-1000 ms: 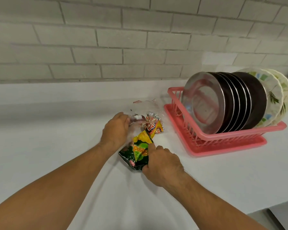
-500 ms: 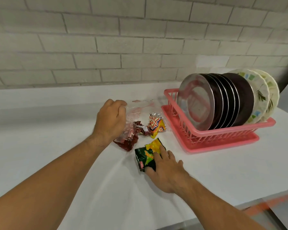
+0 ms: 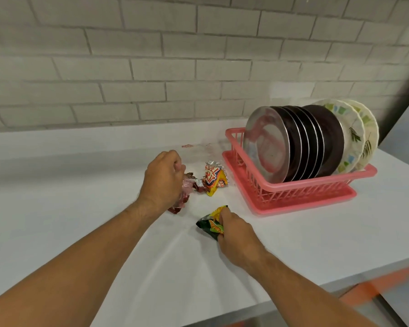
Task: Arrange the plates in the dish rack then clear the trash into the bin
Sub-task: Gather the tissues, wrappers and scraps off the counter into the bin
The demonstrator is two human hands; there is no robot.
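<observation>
Left hand (image 3: pixel 163 182): knuckles up over the counter (image 3: pixel 80 197), near the middle of the view. Its grip is clamped on a crumpled red wrapper (image 3: pixel 176 208), which hangs out under the palm and touches the surface.
Right hand (image 3: pixel 237 234): at 5 o'clock from the left hand, low on the counter. Its grip is clamped on a green wrapper (image 3: pixel 208 226), with the fingers curled over the near end and a yellow corner sticking out towards 12 o'clock.
Yellow-orange wrapper (image 3: pixel 214 179): loose on the counter at 3 o'clock from the left hand, between that hand and the rack, well apart from the right hand.
Clear plastic scrap (image 3: pixel 194 145): flat on the counter at 12 o'clock from the left hand, faint, with red marks.
Dish rack (image 3: pixel 293 186): pink, on a pink tray, at 2 o'clock from the hands.
Plates: all stand on edge in the rack in one row. A steel plate (image 3: pixel 265 149) is at the 9 o'clock end, the dark plates (image 3: pixel 316 142) come next, and two patterned plates (image 3: pixel 352 135) are at the 3 o'clock end.
Brick wall (image 3: pixel 151 67): pale, behind the counter at 12 o'clock.
</observation>
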